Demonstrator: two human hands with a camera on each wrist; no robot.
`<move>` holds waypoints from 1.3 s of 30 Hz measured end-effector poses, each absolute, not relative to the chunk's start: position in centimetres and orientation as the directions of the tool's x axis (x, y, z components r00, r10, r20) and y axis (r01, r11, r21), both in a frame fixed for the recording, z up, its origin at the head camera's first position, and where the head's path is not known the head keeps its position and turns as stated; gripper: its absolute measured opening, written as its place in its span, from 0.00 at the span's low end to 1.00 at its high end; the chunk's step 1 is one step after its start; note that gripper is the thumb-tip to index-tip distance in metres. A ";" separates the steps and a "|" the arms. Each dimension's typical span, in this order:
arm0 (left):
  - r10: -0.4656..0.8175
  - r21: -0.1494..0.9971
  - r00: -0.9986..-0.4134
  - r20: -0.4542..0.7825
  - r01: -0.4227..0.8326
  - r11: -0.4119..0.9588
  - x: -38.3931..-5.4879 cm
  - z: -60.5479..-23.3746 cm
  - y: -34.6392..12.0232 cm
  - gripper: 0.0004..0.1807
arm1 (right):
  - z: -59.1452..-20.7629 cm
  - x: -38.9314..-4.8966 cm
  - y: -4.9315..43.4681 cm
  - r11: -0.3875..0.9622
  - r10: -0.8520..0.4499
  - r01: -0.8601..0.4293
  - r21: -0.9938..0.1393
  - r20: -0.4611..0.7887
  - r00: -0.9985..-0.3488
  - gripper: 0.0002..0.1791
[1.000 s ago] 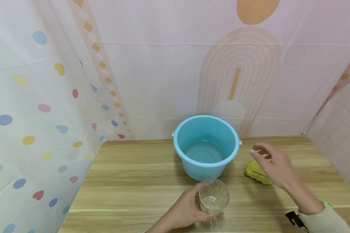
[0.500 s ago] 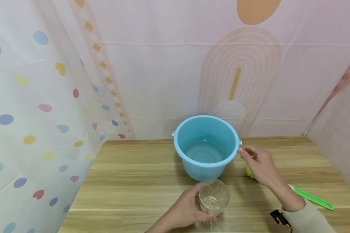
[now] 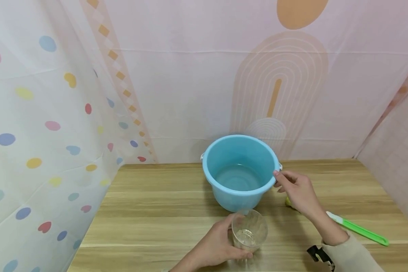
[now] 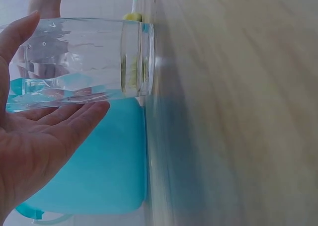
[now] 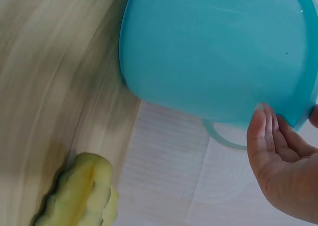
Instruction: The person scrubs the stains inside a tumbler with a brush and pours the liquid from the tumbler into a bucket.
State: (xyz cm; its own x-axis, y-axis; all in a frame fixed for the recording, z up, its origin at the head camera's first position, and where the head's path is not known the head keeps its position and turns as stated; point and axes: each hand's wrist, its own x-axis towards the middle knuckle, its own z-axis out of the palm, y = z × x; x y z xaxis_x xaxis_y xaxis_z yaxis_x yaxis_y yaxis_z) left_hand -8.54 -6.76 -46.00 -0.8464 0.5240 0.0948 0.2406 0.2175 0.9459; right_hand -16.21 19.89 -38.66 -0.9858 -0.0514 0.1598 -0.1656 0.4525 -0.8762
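My left hand holds a clear drinking glass upright on the wooden table, thumb on the near side and fingers on the far side. Behind the glass stands a light blue bucket with some water in its bottom. At the bucket's right edge my right hand pinches the rim, thumb on top and fingers against the outside. The right wrist view shows those fingers beneath the lip. A sponge cup brush lies right of the bucket; its yellow sponge is mostly hidden by my right hand in the head view.
The brush's green and white handle points to the right front of the wooden table. A patterned curtain hangs right behind the table, with a dotted one on the left. The bucket stands close to the back curtain.
My right hand has moved left and down from above the sponge to the bucket's rim and taken hold of it. The brush handle has come into sight. My left hand and the glass stay put.
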 end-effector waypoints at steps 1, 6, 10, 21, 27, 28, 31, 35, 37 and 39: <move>0.526 0.947 -0.846 0.090 0.235 0.217 -8.5 -46.0 -6.7 0.47 | -38.7 -16.2 19.9 0.437 -0.043 -0.160 -0.885 0.157 -0.987 0.24; 0.532 0.946 -0.842 0.089 0.239 0.219 -8.5 -45.8 -6.6 0.47 | -38.9 -16.2 19.8 0.380 -0.006 -0.155 -0.912 0.165 -0.986 0.23; 0.530 0.941 -0.843 0.093 0.248 0.229 -8.5 -45.7 -6.6 0.46 | -39.0 -16.3 19.7 0.341 0.004 -0.149 -0.928 0.160 -0.987 0.24; 0.495 0.918 -0.868 0.040 0.227 0.324 -8.9 -45.5 -7.5 0.44 | -38.7 -16.4 19.3 0.288 0.016 -0.122 -0.950 0.133 -0.991 0.23; 0.487 0.911 -0.873 0.029 0.223 0.346 -8.8 -45.3 -8.5 0.46 | -38.7 -16.5 19.3 0.331 0.017 -0.126 -0.935 0.139 -0.990 0.21; 0.482 0.908 -0.876 0.030 0.225 0.352 -8.8 -45.3 -8.8 0.46 | -38.7 -16.5 19.3 0.336 0.018 -0.124 -0.934 0.138 -0.990 0.21; 0.466 0.906 -0.884 0.038 0.227 0.357 -8.6 -45.2 -9.6 0.46 | -38.8 -16.5 19.3 0.344 0.024 -0.119 -0.932 0.135 -0.991 0.21; 0.448 0.911 -0.893 0.046 0.222 0.349 -8.6 -45.1 -10.6 0.44 | -38.9 -16.4 19.5 0.359 0.032 -0.117 -0.926 0.137 -0.990 0.21; 0.439 0.911 -0.897 0.047 0.219 0.349 -8.7 -44.9 -11.2 0.42 | -38.9 -16.4 19.6 0.358 0.036 -0.113 -0.927 0.135 -0.990 0.21; 0.422 0.906 -0.905 0.045 0.216 0.365 -8.7 -44.7 -11.7 0.43 | -38.8 -16.4 19.6 0.354 0.037 -0.107 -0.929 0.129 -0.991 0.21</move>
State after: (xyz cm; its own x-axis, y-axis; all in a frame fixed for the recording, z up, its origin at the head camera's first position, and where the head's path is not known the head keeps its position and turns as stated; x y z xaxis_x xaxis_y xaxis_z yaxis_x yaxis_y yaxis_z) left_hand -8.68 -11.73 -44.74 -0.9053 0.4224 0.0452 0.2156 0.3651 0.9056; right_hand -16.43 19.58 -38.85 -0.9910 0.0374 0.1288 -0.1074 0.3538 -0.9291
